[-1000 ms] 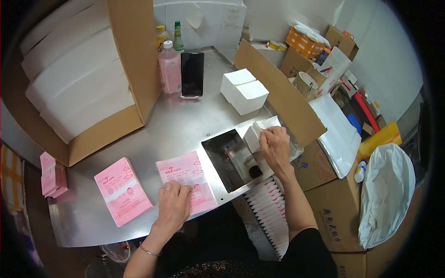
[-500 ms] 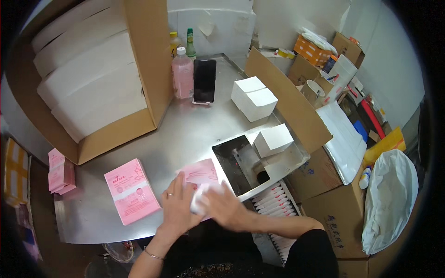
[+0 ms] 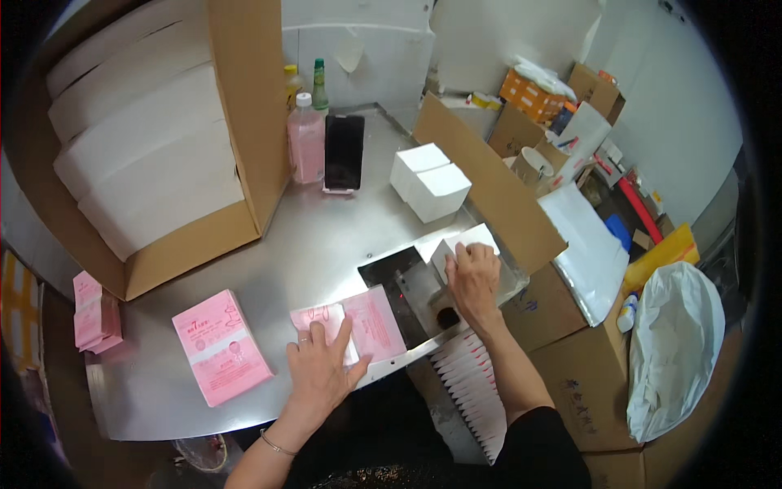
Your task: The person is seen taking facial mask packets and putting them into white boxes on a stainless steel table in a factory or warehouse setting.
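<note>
My left hand lies with spread fingers on a pink printed wrapper and a small white folded sheet at the table's front edge. My right hand reaches over the metal recess and is closed on the top of a white stack of folded sheets, its fingertips partly hiding what they pinch. A banded bundle of pink wrappers rests to the left of my left hand. Two more white stacks stand farther back.
A big carton with white stacks fills the left. A phone stands beside a pink bottle. White packets line a box below the edge. Pink packs sit far left; a white bag hangs right.
My right hand has left the wrapper beside my left hand and moved right onto the white stack. The pink wrapper now lies flatter under my left hand. The view has shifted slightly.
</note>
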`<state>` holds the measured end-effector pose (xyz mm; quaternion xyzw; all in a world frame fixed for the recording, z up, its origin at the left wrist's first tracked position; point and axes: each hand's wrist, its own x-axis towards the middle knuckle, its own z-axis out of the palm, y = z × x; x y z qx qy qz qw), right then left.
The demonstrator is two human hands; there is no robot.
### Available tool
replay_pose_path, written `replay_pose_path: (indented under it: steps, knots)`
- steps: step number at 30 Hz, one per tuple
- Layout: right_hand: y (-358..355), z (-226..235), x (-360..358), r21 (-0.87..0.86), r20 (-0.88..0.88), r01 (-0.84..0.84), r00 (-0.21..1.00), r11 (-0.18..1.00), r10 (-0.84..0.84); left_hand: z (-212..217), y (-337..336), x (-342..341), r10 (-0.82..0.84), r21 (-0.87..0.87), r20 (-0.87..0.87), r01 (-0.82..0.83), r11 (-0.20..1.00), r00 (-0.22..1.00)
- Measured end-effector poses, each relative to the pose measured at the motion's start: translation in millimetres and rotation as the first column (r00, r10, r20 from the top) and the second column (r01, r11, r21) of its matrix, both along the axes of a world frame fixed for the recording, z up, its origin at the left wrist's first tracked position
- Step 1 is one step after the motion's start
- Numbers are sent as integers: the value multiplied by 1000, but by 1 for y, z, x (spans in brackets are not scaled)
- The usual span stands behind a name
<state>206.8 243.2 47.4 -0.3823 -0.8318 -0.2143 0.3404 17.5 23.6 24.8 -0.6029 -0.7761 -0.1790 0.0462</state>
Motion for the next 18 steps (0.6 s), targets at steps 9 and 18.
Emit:
replay_pose_path:
  steps: [9,18]
  knots:
    - [10,1,15,-274,-184,-76,983,959,25,5,-1,-6,-120,75,-48,123,990,992]
    - [-148,-30,-22,-265,12,-807,544,527,839,-3,-7,-27,-163,60,144,155,986,976]
